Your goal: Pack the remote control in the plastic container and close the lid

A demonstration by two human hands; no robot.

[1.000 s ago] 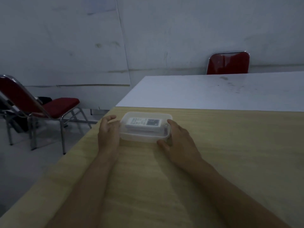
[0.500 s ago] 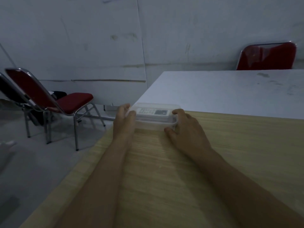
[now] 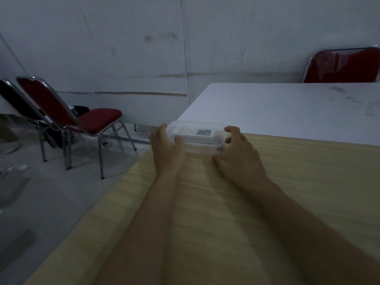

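A clear plastic container [image 3: 205, 143] with its lid on sits at the far left corner of the wooden table [image 3: 287, 192]. Through the lid I see the white remote control [image 3: 193, 132] lying inside. My left hand [image 3: 167, 149] wraps the container's left end, thumb on the lid. My right hand [image 3: 238, 155] curls around the right end, with its fingertips at the lid's corner and its thumb by the front corner.
A white table [image 3: 287, 110] butts against the far edge of the wooden one. Red folding chairs stand on the floor at left [image 3: 82, 118], and another red chair [image 3: 345, 66] is behind the white table. The wooden table's left edge is close to the container.
Both hands have slid the closed container away from me toward the far edge of the wooden table. My view has swung left and lower.
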